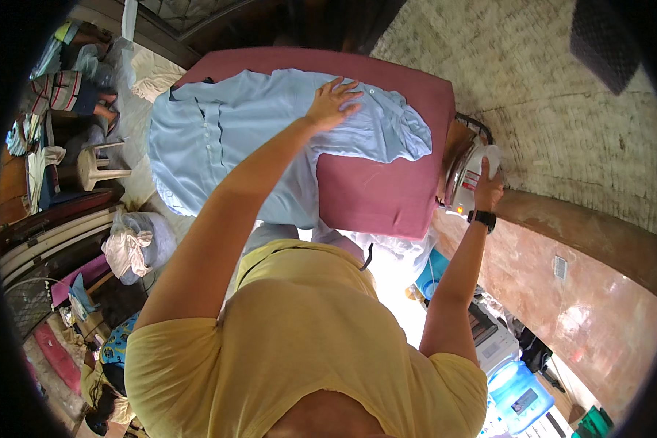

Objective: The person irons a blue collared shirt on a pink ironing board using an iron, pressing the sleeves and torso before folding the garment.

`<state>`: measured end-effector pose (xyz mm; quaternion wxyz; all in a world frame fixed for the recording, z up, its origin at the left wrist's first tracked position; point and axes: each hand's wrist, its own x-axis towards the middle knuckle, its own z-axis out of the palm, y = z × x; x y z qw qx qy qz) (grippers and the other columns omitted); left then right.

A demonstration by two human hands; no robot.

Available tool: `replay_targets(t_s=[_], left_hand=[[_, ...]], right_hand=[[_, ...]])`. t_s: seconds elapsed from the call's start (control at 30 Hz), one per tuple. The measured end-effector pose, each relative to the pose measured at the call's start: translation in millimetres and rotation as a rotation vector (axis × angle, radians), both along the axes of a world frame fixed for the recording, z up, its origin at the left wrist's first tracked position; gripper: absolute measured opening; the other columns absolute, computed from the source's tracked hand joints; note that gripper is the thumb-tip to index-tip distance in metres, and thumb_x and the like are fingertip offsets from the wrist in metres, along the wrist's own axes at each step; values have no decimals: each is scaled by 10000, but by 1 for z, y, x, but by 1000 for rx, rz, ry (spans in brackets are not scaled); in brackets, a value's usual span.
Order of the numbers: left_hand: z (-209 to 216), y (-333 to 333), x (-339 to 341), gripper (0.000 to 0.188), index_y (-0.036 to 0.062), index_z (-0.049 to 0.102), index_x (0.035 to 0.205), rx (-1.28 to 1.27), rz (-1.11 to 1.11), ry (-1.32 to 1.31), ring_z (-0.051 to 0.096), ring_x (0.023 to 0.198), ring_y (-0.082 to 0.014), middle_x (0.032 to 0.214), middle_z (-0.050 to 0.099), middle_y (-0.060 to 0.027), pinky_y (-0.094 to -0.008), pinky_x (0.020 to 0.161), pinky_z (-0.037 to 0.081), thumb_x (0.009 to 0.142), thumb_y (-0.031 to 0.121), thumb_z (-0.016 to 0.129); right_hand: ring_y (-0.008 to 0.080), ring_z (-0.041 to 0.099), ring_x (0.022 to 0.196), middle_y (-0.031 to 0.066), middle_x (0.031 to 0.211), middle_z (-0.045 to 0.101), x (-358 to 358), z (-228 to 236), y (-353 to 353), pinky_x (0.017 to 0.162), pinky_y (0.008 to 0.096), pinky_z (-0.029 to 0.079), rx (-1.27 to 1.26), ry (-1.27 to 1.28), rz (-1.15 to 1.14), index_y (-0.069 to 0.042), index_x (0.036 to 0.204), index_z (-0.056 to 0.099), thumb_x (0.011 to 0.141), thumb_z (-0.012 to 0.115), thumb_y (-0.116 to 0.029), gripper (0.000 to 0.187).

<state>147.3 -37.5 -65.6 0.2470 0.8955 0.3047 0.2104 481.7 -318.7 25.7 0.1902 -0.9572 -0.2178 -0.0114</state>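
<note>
A light blue button shirt [270, 146] lies spread over a padded board with a maroon cover [387, 193]. My left hand [333, 104] rests flat on the shirt near its sleeve, fingers spread. The sleeve reaches to the right and is rumpled at its end. Beyond the board's right edge, my right hand [489, 191] is wrapped round the handle of a white clothes iron [461, 191]. A small orange light glows on the iron. Part of the handle is hidden by my fingers. A dark watch is on my right wrist.
A rough pale wall and a brown ledge [584, 226] border the right side. To the left stand a cream plastic stool [98, 166] and a stuffed plastic bag [142, 244]. Other people sit at far left and lower left. A blue water jug [520, 394] is at lower right.
</note>
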Motion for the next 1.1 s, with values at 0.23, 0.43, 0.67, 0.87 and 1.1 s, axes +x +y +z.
replay_targets(t_s=[0.23,0.43,0.67,0.87,1.1], left_hand=[[34,102,-75,367,114,601,1211,165,302,137,512,1212,-318,1226,618,-81,-471,982,413,922,341,603],[31,121,-103,493,128,581,1237,-130,276,479,500,1229,-306,1287,583,-98,-545,996,366,882,467,619],[12,128,-121,408,89,627,1059,-108,250,194,598,1054,-330,1080,661,-136,-492,876,454,874,453,640],[-5,139,-125,394,63,625,964,-92,309,84,647,859,-368,884,675,-163,-459,751,487,834,429,690],[-7,144,-124,356,88,627,970,-184,338,79,652,868,-335,850,675,-135,-448,757,488,797,384,723]], right_hand=[[362,668,679,185,765,685,-103,78,50,628,445,521,-19,-128,429,-48,983,704,821,596,-668,650],[415,661,625,221,647,650,-226,44,151,558,472,529,-15,-26,776,-44,935,675,801,586,-698,674],[425,667,653,247,679,653,-259,18,188,575,497,535,-15,13,665,-21,935,662,855,548,-660,653],[444,664,771,263,796,673,-267,26,231,659,513,524,4,65,622,-14,932,660,849,560,-656,654],[450,652,764,274,792,660,-261,29,193,675,500,514,-113,224,871,9,906,656,857,618,-573,585]])
